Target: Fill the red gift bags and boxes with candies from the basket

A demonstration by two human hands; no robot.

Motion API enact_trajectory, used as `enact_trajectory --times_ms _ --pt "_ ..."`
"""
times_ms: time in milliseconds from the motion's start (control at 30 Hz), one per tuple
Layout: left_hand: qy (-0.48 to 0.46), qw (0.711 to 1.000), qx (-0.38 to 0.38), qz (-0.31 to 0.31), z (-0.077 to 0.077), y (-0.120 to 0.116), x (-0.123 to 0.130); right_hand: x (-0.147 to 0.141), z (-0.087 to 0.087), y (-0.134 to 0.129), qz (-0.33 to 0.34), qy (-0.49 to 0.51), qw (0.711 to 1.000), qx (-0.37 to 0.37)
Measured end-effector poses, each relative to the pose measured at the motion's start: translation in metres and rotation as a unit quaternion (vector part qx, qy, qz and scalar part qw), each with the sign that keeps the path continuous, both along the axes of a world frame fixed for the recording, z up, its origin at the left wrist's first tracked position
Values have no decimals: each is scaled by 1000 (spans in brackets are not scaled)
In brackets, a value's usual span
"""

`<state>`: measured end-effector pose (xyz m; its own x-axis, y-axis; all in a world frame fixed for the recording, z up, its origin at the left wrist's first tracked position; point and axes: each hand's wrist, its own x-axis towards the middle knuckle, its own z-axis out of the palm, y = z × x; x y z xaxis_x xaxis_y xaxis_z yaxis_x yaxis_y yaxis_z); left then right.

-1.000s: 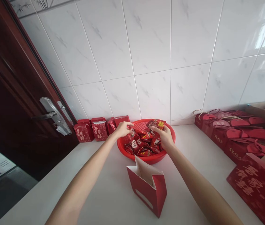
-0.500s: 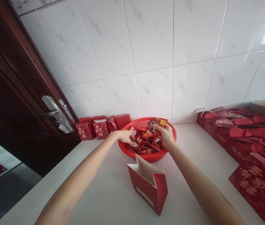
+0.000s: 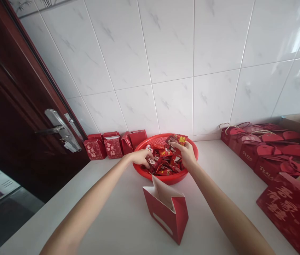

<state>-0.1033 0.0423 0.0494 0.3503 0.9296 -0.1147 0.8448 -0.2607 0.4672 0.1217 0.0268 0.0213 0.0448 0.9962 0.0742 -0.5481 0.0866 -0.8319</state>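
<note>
Left hand (image 3: pixel 140 157) lower now, red packet (image 3: pixel 154 163) against its fingers

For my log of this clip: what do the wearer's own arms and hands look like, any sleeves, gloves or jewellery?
The left forearm and right forearm are bare and slender, with no sleeve, watch or bracelet in view. The left hand and right hand are ungloved. No ring shows, though some fingers are partly hidden.
</note>
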Motion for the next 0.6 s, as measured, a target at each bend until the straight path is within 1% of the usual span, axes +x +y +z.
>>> enact_trajectory --times_ms 100,167,233,300,400,500,600 --pt "-103 995 2 -11 3 -3 -4 1 2 -2 0 -12 1000 -8" --pt "-172 985 17 1 5 -5 -6 1 3 -3 4 -14 1000 -9" --pt "-218 976 17 19 5 -5 -8 2 4 -4 6 -16 1000 -12" --pt "-254 966 18 40 5 -6 -9 2 4 -4 4 -21 1000 -17" --pt "-297 954 10 52 3 -7 -10 3 4 -4 5 -26 999 -21" --pt "-324 944 -11 60 2 -9 -10 2 4 -5 10 -23 1000 -15" --pt "-339 938 -14 76 0 -10 -8 2 5 -5 10 -23 1000 -15"
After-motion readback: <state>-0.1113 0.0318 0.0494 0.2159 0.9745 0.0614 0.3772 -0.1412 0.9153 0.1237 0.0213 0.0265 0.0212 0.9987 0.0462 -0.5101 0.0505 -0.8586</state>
